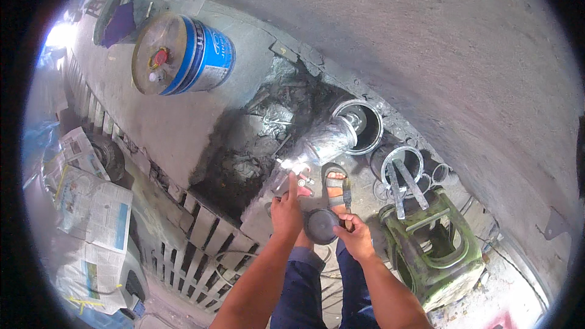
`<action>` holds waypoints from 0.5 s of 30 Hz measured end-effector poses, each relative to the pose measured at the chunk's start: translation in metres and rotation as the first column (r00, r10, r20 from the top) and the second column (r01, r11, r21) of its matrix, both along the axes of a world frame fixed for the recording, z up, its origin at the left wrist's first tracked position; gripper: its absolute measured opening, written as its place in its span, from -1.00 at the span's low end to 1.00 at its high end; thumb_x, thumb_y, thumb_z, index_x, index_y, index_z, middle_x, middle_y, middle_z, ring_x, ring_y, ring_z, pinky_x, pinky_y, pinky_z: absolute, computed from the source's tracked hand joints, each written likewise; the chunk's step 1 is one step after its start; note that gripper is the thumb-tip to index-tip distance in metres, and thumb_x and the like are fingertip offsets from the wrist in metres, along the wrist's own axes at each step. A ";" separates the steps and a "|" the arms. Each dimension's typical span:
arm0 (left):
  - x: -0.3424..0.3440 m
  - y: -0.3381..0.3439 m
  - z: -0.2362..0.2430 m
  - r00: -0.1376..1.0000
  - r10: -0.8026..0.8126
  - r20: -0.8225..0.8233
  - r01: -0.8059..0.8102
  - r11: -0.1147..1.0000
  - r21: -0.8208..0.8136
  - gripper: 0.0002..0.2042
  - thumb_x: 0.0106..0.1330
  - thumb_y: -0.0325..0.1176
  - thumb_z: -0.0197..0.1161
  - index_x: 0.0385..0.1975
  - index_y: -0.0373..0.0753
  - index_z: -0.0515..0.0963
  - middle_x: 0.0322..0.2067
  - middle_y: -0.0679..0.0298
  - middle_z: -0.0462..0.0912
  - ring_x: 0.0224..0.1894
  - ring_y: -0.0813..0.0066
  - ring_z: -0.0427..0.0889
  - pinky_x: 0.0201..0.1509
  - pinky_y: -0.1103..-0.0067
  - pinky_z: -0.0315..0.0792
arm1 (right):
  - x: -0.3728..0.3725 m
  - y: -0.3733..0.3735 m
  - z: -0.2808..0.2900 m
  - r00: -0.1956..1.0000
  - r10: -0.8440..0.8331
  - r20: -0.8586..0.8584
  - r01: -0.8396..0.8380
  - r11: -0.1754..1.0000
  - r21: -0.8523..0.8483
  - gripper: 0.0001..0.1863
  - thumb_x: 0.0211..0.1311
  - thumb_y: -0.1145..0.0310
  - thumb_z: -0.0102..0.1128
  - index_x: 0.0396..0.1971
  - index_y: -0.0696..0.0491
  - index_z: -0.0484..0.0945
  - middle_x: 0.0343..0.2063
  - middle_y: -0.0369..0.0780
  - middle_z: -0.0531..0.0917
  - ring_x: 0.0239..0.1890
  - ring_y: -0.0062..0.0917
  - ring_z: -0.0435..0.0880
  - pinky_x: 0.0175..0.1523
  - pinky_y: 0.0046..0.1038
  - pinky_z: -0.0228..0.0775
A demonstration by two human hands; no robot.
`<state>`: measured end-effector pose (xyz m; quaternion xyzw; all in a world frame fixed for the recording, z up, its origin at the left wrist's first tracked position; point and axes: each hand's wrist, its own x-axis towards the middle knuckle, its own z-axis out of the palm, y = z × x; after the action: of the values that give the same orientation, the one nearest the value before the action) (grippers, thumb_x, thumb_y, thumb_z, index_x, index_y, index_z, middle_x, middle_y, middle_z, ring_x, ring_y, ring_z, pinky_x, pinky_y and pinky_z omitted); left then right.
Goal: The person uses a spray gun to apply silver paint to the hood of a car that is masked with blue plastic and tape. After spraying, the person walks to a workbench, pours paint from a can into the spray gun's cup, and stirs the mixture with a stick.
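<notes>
My left hand [286, 212] is closed round what looks like a spray gun [303, 184] with red and pale parts, its index finger stretched out along it. Glare blurs the metal near the fingertip. From the gun a clear, paint-smeared cup [329, 142] tilts to the right, its far end at the mouth of an open metal can [380, 127]. In front of my legs, my right hand [356, 237] pinches the edge of a round dark lid [320, 226] between thumb and fingers.
Right of the first can stands another open can [420, 157], with two flat sticks across it. A green-stained plastic stool [429, 250] is near right. Farther left sits a blue-and-white pail [210, 55]. Newspaper [91, 207] covers something at left, beside a slatted grating [201, 240]. A wall rises at right.
</notes>
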<state>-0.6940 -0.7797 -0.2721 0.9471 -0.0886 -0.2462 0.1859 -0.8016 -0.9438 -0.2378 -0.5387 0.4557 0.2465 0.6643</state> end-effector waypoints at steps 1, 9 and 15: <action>0.000 0.000 -0.002 1.000 -0.021 0.012 0.021 1.000 0.022 -0.29 0.09 -0.56 0.04 0.33 -0.13 0.02 -0.28 0.20 0.63 -0.32 0.19 0.56 -0.12 0.40 0.33 | 0.000 0.000 0.000 1.000 -0.003 -0.003 0.003 1.000 0.002 -0.59 -0.01 0.52 0.34 -0.10 0.09 0.48 0.05 -0.26 0.50 -0.18 -0.70 0.51 -0.12 -0.61 0.41; 0.001 -0.004 0.010 0.995 -0.043 -0.091 0.054 0.991 0.125 -0.14 0.02 -0.56 0.13 0.37 -0.13 -0.15 -0.20 0.10 0.60 -0.24 0.14 0.56 -0.03 0.32 0.28 | -0.010 -0.001 -0.011 0.998 0.027 0.052 -0.026 1.000 -0.014 -0.58 -0.01 0.50 0.35 -0.09 0.09 0.49 0.03 -0.25 0.52 -0.21 -0.70 0.52 -0.12 -0.61 0.41; 0.003 0.007 0.017 0.997 0.053 -0.052 -0.053 0.998 0.016 -0.16 -0.03 -0.60 0.13 0.35 -0.09 -0.04 -0.28 0.17 0.63 -0.28 0.15 0.54 -0.17 0.32 0.37 | -0.001 -0.003 0.000 0.994 0.094 -0.051 -0.094 0.996 0.000 -0.59 0.00 0.51 0.33 -0.09 0.12 0.49 0.01 -0.24 0.53 -0.18 -0.68 0.52 -0.08 -0.59 0.39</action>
<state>-0.6912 -0.7722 -0.2553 0.9436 -0.0568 -0.2665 0.1879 -0.8028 -0.9468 -0.2381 -0.5541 0.4470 0.2906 0.6393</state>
